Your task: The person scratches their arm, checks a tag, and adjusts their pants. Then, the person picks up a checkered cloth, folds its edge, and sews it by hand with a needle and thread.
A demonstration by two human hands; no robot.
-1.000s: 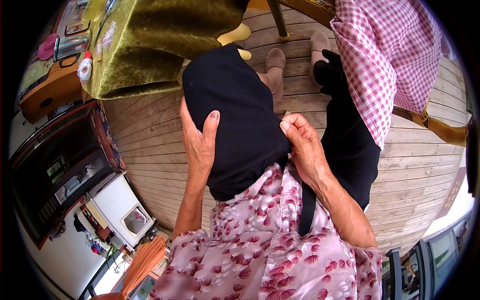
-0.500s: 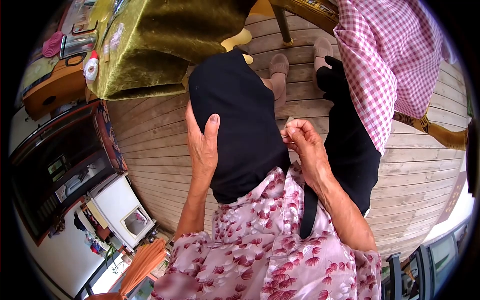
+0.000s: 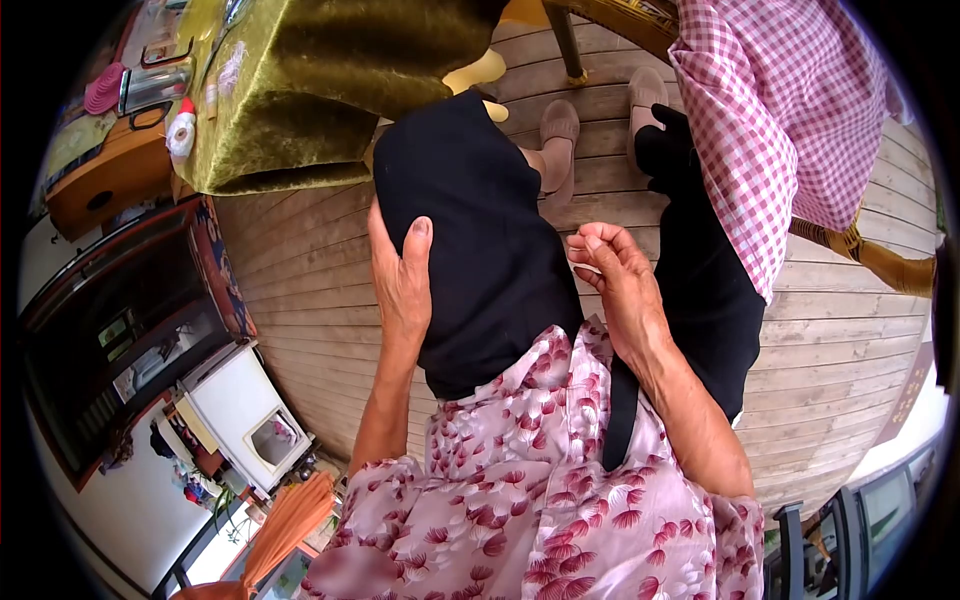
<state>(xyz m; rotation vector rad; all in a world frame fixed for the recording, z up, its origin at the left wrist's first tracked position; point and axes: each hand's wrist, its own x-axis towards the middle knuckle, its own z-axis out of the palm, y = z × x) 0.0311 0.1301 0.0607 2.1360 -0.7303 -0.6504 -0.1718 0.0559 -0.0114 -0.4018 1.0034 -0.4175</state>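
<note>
My left hand lies along the outer side of the black-covered thigh. Its thumb points forward on top of the black cloth, apart from the fingers, which partly hide behind the cloth's edge. My right hand hovers over the gap between the legs, thumb and fingertips pinched together. Whatever sits in that pinch is too small to make out. Beyond it is the other leg, also in black.
A gold velvet cloth drapes a table at upper left, with a thread spool and scissors nearby. Pink checked cloth covers a chair at right. Wooden planks form the floor. A white cabinet stands at lower left.
My right hand has turned slightly and shifted a little right; the small greyish piece that showed at its fingertips is no longer distinct. My left hand stays nearly in place on the leg.
</note>
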